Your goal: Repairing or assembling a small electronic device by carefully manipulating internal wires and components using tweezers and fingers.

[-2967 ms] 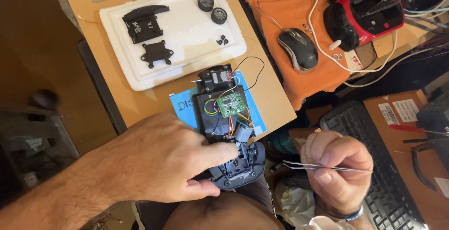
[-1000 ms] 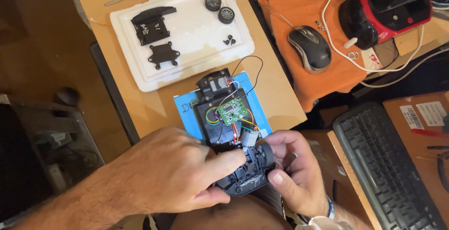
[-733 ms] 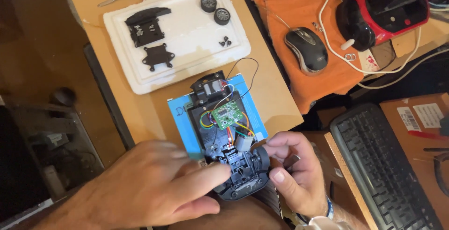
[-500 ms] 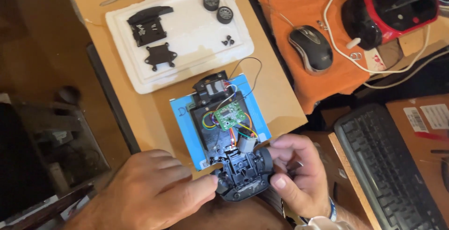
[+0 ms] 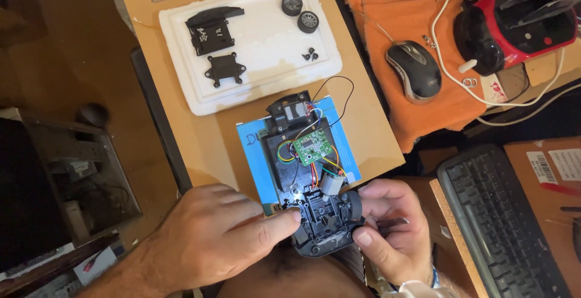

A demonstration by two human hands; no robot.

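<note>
Left hand [image 5: 212, 237]: I've slid it back off the chassis since half a second ago; now only the fingertips [image 5: 289, 218] press its near-left edge, fingers together.
Chassis [image 5: 315, 189]: black toy-car base, open, lying on a blue box [image 5: 251, 152] at the board's near edge; the green circuit board [image 5: 310, 149] and wires are uncovered now.
Right hand [image 5: 390, 228]: it keeps pinching the near-right wheel [image 5: 353, 204], thumb below.
Meaning: I judge the inside is clear to work on.
Tray [image 5: 272, 62]: white foam, holding loose black parts.
</note>
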